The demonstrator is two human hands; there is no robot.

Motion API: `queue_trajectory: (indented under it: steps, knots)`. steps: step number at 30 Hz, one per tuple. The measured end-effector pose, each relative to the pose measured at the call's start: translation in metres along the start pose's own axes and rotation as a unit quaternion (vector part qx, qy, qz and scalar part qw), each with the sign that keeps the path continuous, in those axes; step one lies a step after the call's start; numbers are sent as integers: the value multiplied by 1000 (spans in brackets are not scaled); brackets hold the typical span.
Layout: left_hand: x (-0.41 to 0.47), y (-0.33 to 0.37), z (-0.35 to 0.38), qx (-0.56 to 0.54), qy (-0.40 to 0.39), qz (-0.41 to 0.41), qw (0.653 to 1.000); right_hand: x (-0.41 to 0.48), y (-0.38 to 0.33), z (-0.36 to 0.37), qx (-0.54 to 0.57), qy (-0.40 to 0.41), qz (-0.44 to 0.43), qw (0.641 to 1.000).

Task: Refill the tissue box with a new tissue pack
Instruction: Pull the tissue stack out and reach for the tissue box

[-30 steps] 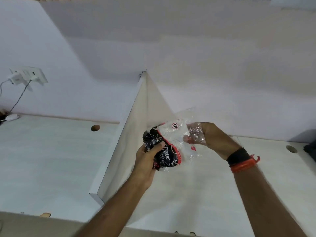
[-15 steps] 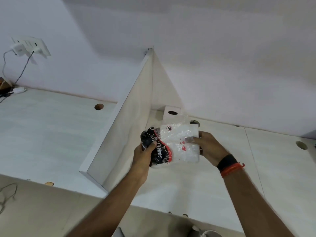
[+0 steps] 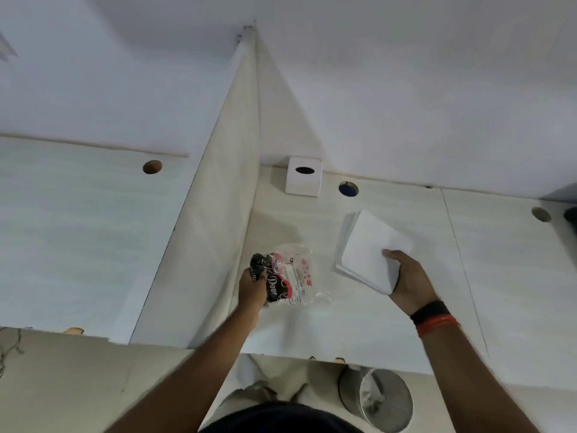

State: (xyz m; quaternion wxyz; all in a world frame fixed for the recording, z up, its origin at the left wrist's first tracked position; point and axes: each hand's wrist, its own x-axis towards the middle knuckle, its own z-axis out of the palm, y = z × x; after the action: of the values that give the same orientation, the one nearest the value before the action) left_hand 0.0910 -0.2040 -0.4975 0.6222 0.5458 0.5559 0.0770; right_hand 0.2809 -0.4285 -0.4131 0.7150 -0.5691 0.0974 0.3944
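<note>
A white cube tissue box (image 3: 303,180) with a dark oval slot on top stands at the back of the desk, against the wall beside the divider. My right hand (image 3: 407,281) holds a square stack of white tissues (image 3: 371,250) above the desk, right of centre. My left hand (image 3: 252,287) grips a crumpled plastic wrapper (image 3: 285,278), black, red and clear, low over the desk near the divider. The wrapper looks empty.
A tall pale divider panel (image 3: 218,220) rises left of my left hand. Round cable holes (image 3: 348,189) pierce the desk (image 3: 343,320) near the wall. A metal bin (image 3: 379,398) stands on the floor under the desk's front edge. A dark object (image 3: 571,215) sits at the far right.
The tissue stack has come out of the wrapper: my right hand carried it to the right while my left hand kept the wrapper and dropped toward the desk. The camera tilted down.
</note>
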Motion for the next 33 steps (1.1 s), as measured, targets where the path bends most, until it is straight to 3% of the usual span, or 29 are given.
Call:
queue_trajectory:
  steps: [8, 16, 23, 33]
  knots:
    - [23, -39, 19, 53, -88, -30, 994, 15, 57, 15, -35, -22, 116, 992]
    - [37, -48, 20, 70, -99, -80, 989, 65, 128, 11, -222, 32, 188, 956]
    - [34, -38, 17, 184, 34, -5, 982, 90, 123, 14, -470, 65, 84, 876]
    - [52, 4, 22, 121, 40, 50, 991, 146, 77, 104, -522, 18, -79, 849]
